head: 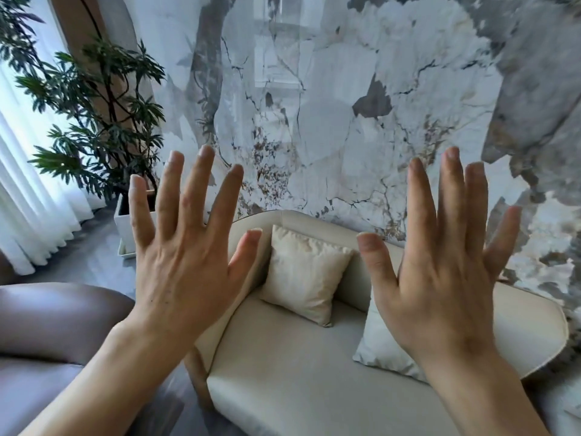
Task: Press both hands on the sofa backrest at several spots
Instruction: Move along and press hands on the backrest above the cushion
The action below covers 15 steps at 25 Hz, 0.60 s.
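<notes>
A cream sofa [283, 372] with a low curved backrest [314, 220] stands against a marble-patterned wall. My left hand [185, 262] is raised in the air in front of the sofa's left end, fingers spread, holding nothing. My right hand [440, 278] is raised the same way over the sofa's right half, fingers apart and empty. Both hands are held up between the camera and the sofa, apart from the backrest. The right hand hides part of the backrest and of a cushion.
Two cushions lean on the backrest: a cream one [301, 272] in the middle and a paler one [383, 347] partly behind my right hand. A brown leather seat [47, 325] sits at lower left. A potted plant [94, 121] in a white planter and sheer curtains [28, 199] fill the left side.
</notes>
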### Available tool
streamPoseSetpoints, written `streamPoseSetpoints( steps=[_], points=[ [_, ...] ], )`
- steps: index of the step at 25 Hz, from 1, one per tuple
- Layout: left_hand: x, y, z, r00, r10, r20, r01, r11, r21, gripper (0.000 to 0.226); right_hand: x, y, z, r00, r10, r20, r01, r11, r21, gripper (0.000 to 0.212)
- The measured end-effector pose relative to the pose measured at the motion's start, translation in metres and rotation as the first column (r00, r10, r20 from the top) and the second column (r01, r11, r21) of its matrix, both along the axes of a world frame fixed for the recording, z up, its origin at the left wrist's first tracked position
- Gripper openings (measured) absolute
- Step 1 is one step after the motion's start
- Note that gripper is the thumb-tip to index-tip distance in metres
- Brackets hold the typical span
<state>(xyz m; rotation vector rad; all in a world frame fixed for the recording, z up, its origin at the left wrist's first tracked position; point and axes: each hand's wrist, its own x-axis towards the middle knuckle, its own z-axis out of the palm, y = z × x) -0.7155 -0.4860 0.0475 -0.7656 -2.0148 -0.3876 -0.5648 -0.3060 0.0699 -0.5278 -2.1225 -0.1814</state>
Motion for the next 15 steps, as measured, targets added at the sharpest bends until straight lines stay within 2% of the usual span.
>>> streamPoseSetpoints(
  steps=[7, 15],
  points=[
    [-0.101, -0.039, -0.004, 0.999, -0.045, 0.03, 0.045, 0.999, -0.006, 0.065, -0.094, -0.048, -0.002, 0.999, -0.04, 0.021, 0.04, 0.999, 0.019, 0.071],
    [-0.198, 0.009, -0.006, 0.998, -0.057, 0.022, 0.058, 0.998, -0.021, 0.062, -0.2, -0.001, -0.015, 0.998, -0.052, -0.019, 0.052, 0.999, -0.007, 0.072]
  ],
)
